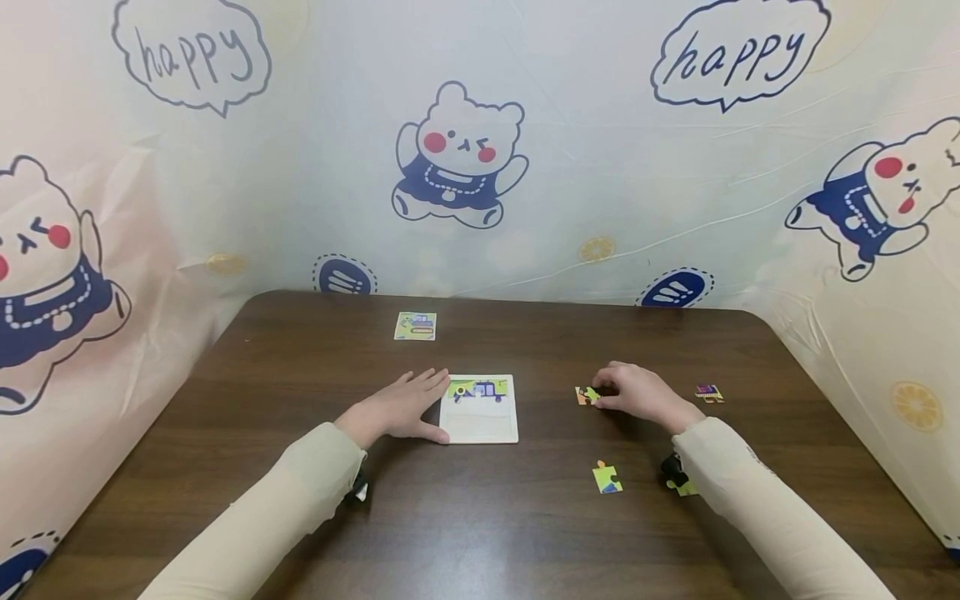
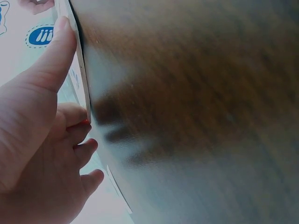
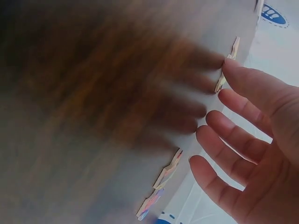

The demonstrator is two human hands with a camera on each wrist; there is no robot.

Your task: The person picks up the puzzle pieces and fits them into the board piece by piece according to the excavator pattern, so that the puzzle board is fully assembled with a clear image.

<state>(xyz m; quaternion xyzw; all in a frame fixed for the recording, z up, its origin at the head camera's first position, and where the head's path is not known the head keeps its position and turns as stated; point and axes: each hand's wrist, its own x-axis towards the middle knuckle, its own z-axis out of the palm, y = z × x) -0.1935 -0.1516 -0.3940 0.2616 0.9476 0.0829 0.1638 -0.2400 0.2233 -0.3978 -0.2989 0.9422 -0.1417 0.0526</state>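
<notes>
A white square puzzle board (image 1: 483, 429) lies on the table, with a green and purple printed strip (image 1: 486, 389) along its far side. At its left edge rests my left hand (image 1: 405, 408), fingers fairly straight, thumb near the front corner and forefinger near the back one. In the left wrist view the thumb lies against the edge of the board (image 2: 80, 74). To the right of the board, my right hand (image 1: 637, 392) pinches a green and orange jigsaw piece (image 1: 582, 395) between thumb and forefinger, at table level. The right wrist view shows that piece (image 3: 235, 46) edge-on.
Nearer the front lies a green jigsaw piece (image 1: 607, 478). Another green piece (image 1: 685, 488) is partly hidden by the right wrist. A purple piece (image 1: 708, 392) lies right of the right hand. A printed picture card (image 1: 416, 326) lies behind the board. A patterned cloth (image 1: 570, 192) hangs around the table.
</notes>
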